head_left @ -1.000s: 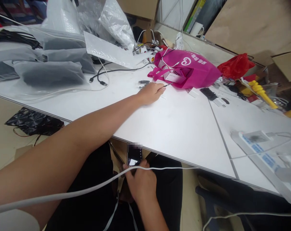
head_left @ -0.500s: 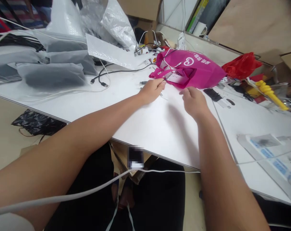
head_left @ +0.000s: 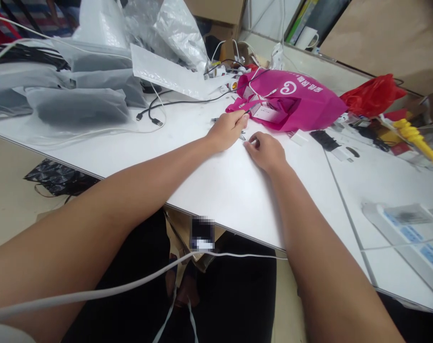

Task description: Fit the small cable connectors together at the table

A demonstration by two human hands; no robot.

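Observation:
My left hand (head_left: 226,131) lies on the white table (head_left: 238,190) with its fingers curled, just in front of a pink fabric bag (head_left: 302,102). Small metal parts (head_left: 242,137) lie at its fingertips. My right hand (head_left: 265,151) rests close beside it, with thumb and forefinger pinched together next to those parts. The fingers hide whether either hand grips one. A phone (head_left: 201,233) on a white cable (head_left: 105,288) hangs below the table's near edge, over my lap.
Grey wrapped packages (head_left: 77,102) and clear plastic bags (head_left: 166,33) fill the back left. A black USB cable (head_left: 154,114) lies near them. At the right are a red bag (head_left: 372,95), a yellow tool (head_left: 417,138), black adapters (head_left: 324,139) and a white power strip (head_left: 406,228).
My right hand let go of the phone under the table, came up onto the table and moved in beside my left hand. The left hand stayed near the pink bag.

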